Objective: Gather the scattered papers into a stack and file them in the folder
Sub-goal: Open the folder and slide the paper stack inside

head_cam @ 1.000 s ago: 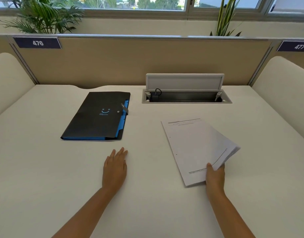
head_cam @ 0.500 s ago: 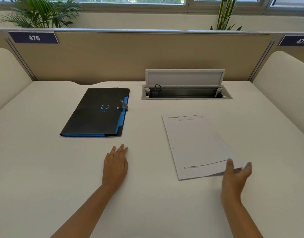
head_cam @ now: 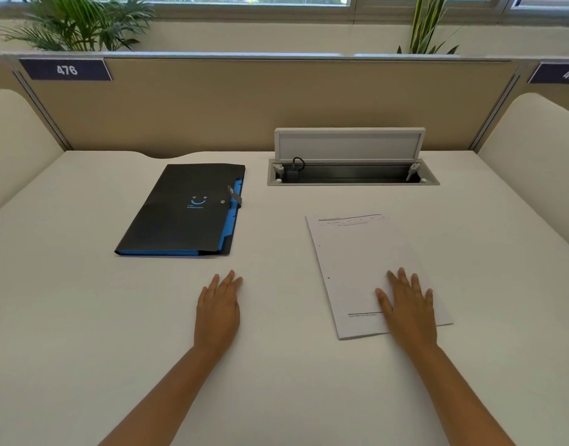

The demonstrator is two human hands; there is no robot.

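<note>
A stack of white papers (head_cam: pixel 357 262) lies flat on the white desk (head_cam: pixel 83 300), right of centre. My right hand (head_cam: pixel 407 305) rests palm down on the stack's near right part, fingers straight. A closed black folder (head_cam: pixel 183 210) with blue inner dividers and a smiley mark lies at the left, its strap closure hanging loose at the right edge. My left hand (head_cam: pixel 218 309) lies flat on the bare desk just in front of the folder, holding nothing.
An open cable box (head_cam: pixel 352 175) with its lid raised is set into the desk behind the papers. A beige partition (head_cam: pixel 244 104) closes the back, with cream side panels left and right. Plants stand behind the partition.
My right hand let go of the stack's lifted near corner, the sheets dropped flat, and the hand came down palm first onto them. My left hand has stayed put.
</note>
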